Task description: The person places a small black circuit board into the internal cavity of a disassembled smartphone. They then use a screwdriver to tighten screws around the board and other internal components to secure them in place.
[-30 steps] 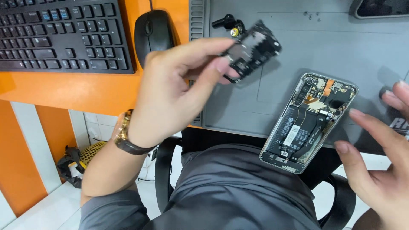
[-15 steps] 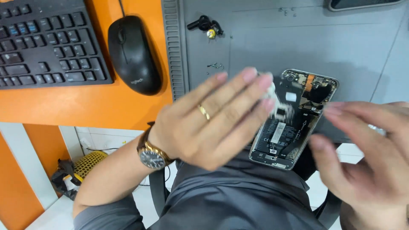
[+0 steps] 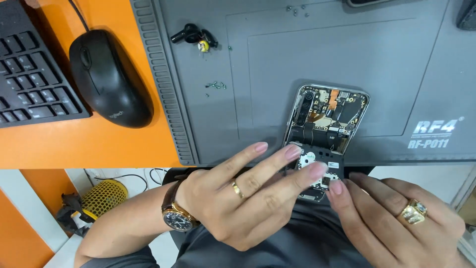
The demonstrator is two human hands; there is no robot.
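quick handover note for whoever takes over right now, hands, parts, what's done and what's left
Left hand: fingers spread over the lower half of the opened phone, pressing a small black cover piece onto it.
Right hand: fingertip at that piece's lower edge.
Phone lies back-off at the near edge of the grey mat, upper boards exposed.
Loose screws sit on the mat, so the piece is likely not yet screwed down.

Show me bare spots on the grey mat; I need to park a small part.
Free: the mat right of the opened phone, and between the loose screws and phone. Crowded: the near edge, where both hands work.
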